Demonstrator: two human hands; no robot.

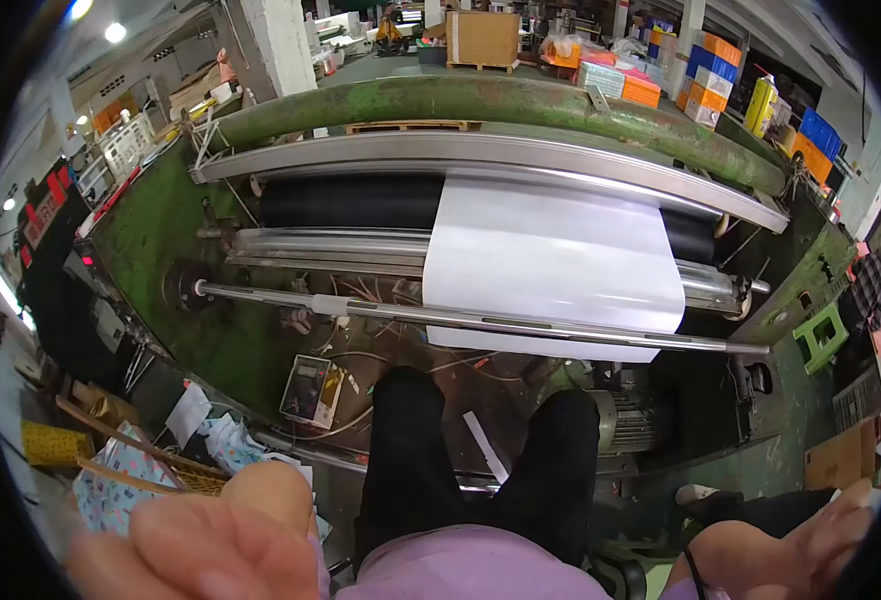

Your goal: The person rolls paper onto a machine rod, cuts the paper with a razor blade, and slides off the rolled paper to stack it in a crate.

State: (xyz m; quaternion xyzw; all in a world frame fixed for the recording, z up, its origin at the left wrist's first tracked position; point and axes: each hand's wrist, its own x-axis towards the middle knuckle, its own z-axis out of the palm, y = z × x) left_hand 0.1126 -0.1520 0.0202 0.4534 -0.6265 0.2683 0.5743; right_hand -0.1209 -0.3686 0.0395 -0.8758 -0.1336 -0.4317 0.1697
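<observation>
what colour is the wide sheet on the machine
The sheet is plain white; the head view shows it best.

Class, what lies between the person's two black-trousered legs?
In the head view, a narrow white strip and part of a metal bar show between the legs.

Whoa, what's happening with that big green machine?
Someone is right up at the green machine, where a long white sheet hangs down over the rollers and passes behind a metal bar. Neither hand is touching the sheet: the left hand is low on one side, blurry, and the right hand is low on the other. I can't tell whether either holds anything.
</observation>
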